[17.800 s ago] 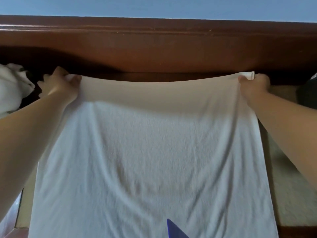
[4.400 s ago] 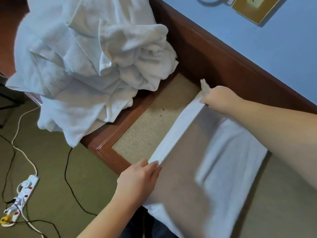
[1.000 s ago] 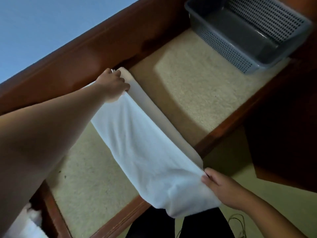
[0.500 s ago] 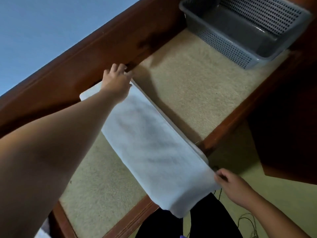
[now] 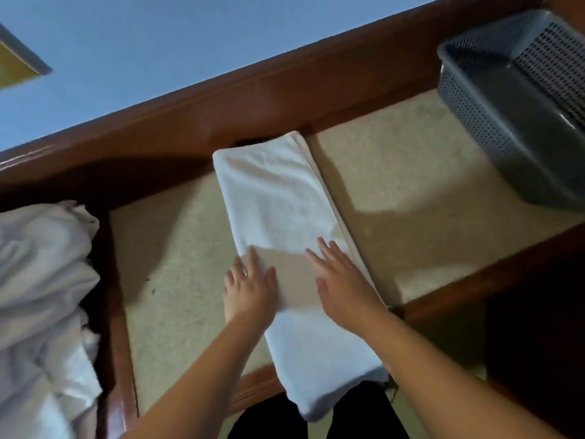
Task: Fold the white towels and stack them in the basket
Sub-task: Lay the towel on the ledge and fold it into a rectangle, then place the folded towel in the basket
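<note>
A white towel [image 5: 278, 198], folded into a long narrow strip, lies across the beige table top from the back rail to the front edge, its near end hanging over. My left hand [image 5: 250, 288] lies flat on the strip's left side, fingers straight. Beside it my right hand [image 5: 340, 280] presses flat on the right side, fingers spread. A grey perforated plastic basket [image 5: 493, 99] stands at the far right with nothing visible inside. A heap of unfolded white towels [image 5: 41, 296] sits at the left edge.
The table [image 5: 411, 172] has a beige inset top and a dark red-brown wooden frame, with a raised rail along the back against a blue wall. Dark floor shows to the lower right.
The towel has been laid down flat; both hands let go of its ends and now press side by side on its middle. The view has swung left, showing the towel heap.
</note>
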